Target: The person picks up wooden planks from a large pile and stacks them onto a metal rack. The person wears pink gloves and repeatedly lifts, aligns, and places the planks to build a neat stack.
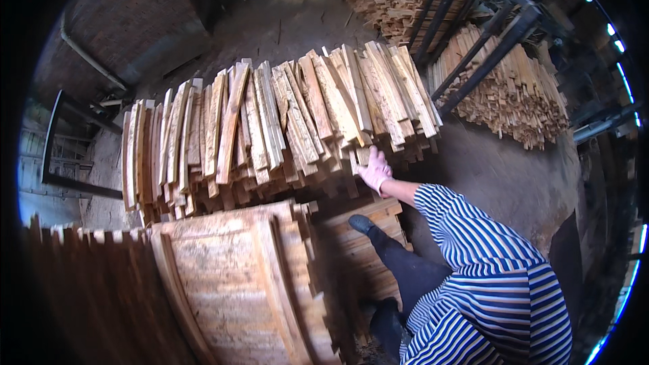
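My right hand [376, 170], in a pale pink glove, reaches to the near right edge of a long stack of rough wooden slats [253, 122]. Its fingers are bent round the end of one slat [363, 156], which juts out of the stack low down. The far part of that slat is hidden under others. The slats lie side by side in layers, some askew, with uneven ends toward me. A blue-and-white striped sleeve [466, 226] covers my right upper arm. My left hand is out of the picture.
A plank panel with crosspieces [223, 274] stands at lower left, beside a lower board platform [338, 230] under my foot [361, 223]. Black metal frames rise at left [51, 138] and upper right [490, 40]. More wood piles [507, 88] stand behind.
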`<state>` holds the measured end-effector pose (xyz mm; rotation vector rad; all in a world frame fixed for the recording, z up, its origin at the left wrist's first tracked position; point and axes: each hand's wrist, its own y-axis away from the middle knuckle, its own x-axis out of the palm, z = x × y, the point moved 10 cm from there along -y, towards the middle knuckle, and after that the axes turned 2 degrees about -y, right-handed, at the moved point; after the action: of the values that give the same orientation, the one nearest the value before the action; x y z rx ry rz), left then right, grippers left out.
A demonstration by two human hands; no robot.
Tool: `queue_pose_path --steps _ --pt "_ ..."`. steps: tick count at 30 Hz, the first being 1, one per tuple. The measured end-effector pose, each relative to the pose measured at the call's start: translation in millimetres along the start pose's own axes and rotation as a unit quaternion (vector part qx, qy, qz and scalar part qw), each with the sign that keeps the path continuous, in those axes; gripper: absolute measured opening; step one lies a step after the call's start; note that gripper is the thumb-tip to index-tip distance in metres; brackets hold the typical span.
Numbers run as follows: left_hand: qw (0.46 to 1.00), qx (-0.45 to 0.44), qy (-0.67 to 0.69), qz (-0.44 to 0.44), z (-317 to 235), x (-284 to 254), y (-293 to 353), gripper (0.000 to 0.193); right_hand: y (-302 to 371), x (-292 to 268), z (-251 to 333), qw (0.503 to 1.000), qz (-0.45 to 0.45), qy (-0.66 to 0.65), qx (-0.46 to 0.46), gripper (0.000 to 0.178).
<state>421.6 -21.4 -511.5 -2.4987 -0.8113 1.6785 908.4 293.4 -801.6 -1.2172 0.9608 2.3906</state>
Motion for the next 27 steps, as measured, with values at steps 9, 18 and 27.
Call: queue_pose_path --steps 9,18,27 --pt "0.815 -0.18 0.318 0.449 -166 349 21 0.041 -243 8 17 0.997 0.068 0.0 0.033 0.119" --pt "0.698 -0.218 0.434 0.525 -250 611 4 0.046 -241 -28 -18 0.942 0.068 -0.288 -0.158 0.101" --pt "0.626 -0.388 0.481 0.475 -317 693 -25 0.058 -232 17 0 0.99 0.115 -0.072 0.034 0.117"
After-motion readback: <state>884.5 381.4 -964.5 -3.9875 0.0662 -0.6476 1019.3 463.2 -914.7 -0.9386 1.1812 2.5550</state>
